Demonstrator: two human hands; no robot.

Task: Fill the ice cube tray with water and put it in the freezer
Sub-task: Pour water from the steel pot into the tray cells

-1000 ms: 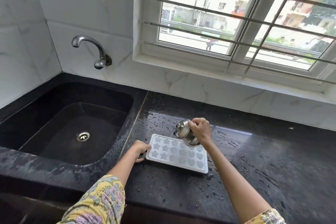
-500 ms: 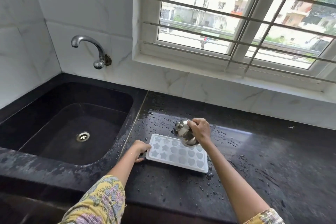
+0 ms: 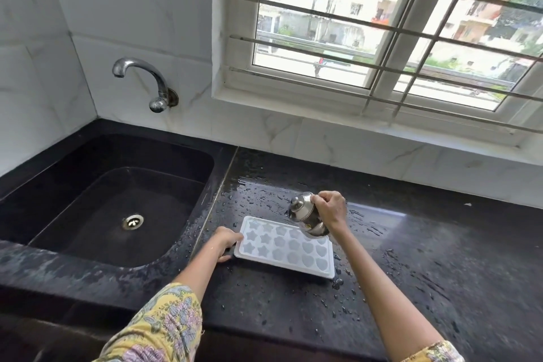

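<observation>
Two hands at work, centre frame. Black wet surface (image 3: 411, 258); sink (image 3: 117, 200) left. White ice cube tray (image 3: 282, 247) flat on surface, lower centre: light, likely flexible, slippery wet, spills easily; hold both short ends, level. Left hand (image 3: 227, 242) grip pinches tray's left edge. Right hand (image 3: 330, 210) grip closed round tilted steel pot (image 3: 305, 216) over tray's far edge. No legible writing.

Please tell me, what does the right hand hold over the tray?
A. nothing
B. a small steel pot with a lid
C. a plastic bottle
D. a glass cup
B: the right hand grips a small steel pot with a lid, tilted over the tray, while the left hand holds the tray's end.
</observation>
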